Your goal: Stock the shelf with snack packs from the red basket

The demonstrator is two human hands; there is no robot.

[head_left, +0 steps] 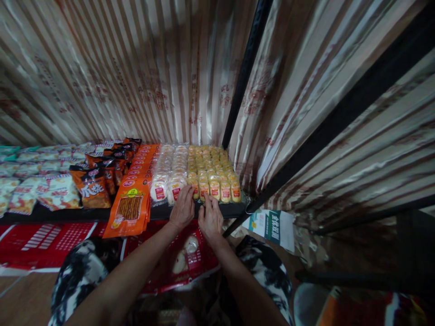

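"Touching the front row of small yellow packets (214, 189), are both hands?"

"So it appears. The packets sit at the right end of the dark shelf (234, 209), beside the clear-wrapped white rounds (176, 185). The person's left hand (183, 209) has its fingers loosely bent where the row meets those rounds; the right hand (210, 219), half curled, is just beside it. Whether either grips a packet cannot be told, as the undersides of the fingers are hidden."

"How would one handle?"

"Probably light and soft, in slick film that could slip. The contents might crush, so a gentle pinch by the two sides seems best."

"Any writing?"

"Reddish labels on the packets, too small to read. The orange bags (131, 207) carry a yellow oval with blurred print; the black-and-orange bags (91, 188) show big white characters. A leaflet (273, 226) at the right has white Chinese characters on green, not surely legible."
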